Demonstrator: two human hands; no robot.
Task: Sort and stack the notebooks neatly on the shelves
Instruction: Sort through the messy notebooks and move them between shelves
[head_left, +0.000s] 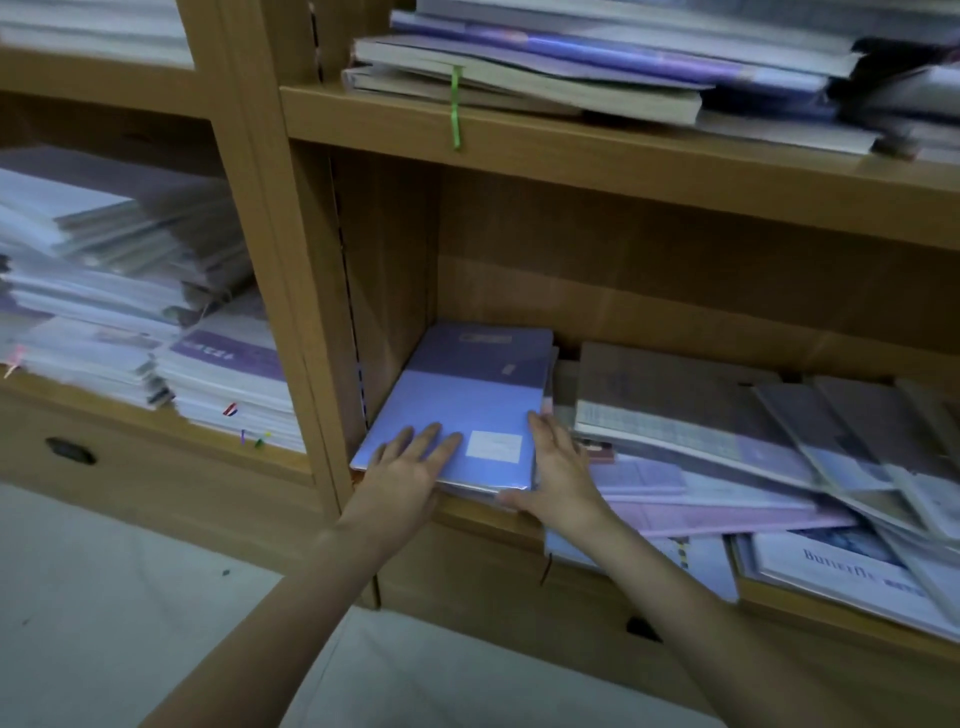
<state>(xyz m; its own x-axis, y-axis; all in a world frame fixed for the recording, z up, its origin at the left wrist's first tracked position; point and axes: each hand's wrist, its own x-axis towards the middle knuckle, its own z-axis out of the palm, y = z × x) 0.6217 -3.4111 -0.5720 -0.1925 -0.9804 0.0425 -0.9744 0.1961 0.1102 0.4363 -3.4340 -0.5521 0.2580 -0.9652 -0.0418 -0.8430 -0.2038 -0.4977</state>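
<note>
Left hand (410, 462) lay flat, fingers straight, on blue notebook stack (457, 410) in shelf (571, 150) corner; right hand (558, 467), fingers extended, pressed stack's right edge.

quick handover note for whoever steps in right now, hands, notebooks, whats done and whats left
Left hand: flat on top of the blue notebook stack.
Right hand: open against the stack's right edge, squaring it.
Done: that stack sits in the left corner of the middle shelf.
Left: the loose notebooks to its right lie askew and overlapping; straighten and stack them.
</note>
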